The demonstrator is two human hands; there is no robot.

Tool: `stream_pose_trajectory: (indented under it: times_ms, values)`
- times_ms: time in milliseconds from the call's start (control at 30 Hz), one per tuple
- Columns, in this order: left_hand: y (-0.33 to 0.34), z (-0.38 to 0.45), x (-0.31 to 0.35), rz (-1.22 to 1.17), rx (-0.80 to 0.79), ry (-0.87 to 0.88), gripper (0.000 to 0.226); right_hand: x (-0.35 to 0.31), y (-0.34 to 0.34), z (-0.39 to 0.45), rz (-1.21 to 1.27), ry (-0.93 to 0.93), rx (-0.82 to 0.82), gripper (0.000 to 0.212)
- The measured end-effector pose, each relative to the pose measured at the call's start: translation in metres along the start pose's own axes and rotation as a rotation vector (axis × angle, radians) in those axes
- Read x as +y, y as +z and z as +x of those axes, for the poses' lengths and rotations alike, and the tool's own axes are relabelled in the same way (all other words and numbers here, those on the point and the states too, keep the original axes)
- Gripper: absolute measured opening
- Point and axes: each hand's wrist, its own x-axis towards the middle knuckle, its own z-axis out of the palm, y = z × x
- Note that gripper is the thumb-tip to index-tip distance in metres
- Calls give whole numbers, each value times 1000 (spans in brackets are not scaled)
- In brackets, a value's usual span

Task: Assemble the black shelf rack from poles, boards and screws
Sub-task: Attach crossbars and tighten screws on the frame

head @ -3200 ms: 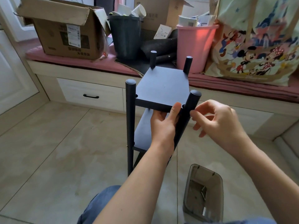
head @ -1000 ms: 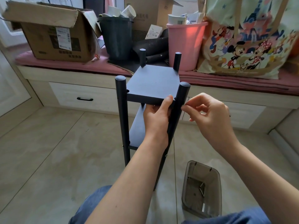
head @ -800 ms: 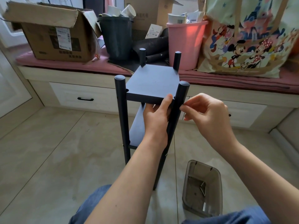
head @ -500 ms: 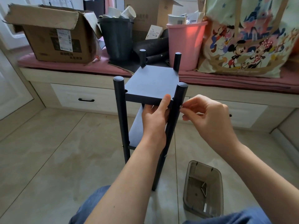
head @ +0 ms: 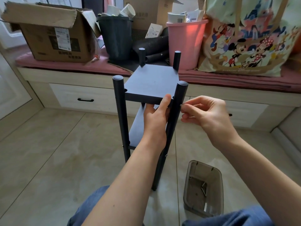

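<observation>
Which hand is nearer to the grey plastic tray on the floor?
The right hand. It is up at the rack's near right pole, roughly above the grey plastic tray. The left hand grips the top board, further left of the tray.

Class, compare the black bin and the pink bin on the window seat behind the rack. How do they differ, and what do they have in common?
The black bin is dark and stands left of the rack's far poles; the pink bin is bright and stands to the right. The black bin holds stacked paper cups; the pink bin holds boxes and papers. Both stand upright on the pink cushion, open-topped and full of clutter.
</observation>
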Motion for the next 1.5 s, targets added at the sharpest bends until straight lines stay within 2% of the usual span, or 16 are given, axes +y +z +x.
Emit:
stream_pose_trajectory:
  times_ms: [133,200,267,367,433,633,767,833,1033,1167,1267,1367,1500]
  values:
    - [0,0,1,-5,7,2,27,-1,3,-3,-564,-362,39,4]
    - [0,0,2,-4,10,5,26,-2,4,-3,-698,-476,60,4]
    - [1,-1,3,-12,16,10,24,-2,4,-4,-643,-437,58,6]
    - [1,-1,3,-16,8,11,24,-3,5,-8,-342,-185,60,3]
    - [1,-1,2,-10,5,1,25,0,5,-9,-329,-147,88,2]
    - [-2,2,1,-31,-15,-8,16,3,10,-10,-582,-282,130,3]
    - [-4,3,0,-37,-42,-1,15,2,9,-8,-267,-32,90,16]
    - [-5,4,-1,-35,-45,2,18,2,9,-6,-212,16,79,17]
    - [-6,8,0,7,1,-15,28,1,7,-9,-507,-179,86,11]
    - [-4,13,6,7,17,-91,44,-1,7,-9,-514,-209,95,10]
    - [-2,17,8,-39,-26,-140,32,-1,8,-9,-519,-217,111,10]
    - [0,21,8,-48,-41,-110,18,0,8,-10,-560,-242,113,9]
    - [-3,23,9,-74,-83,-117,20,0,10,-10,-632,-295,117,12]
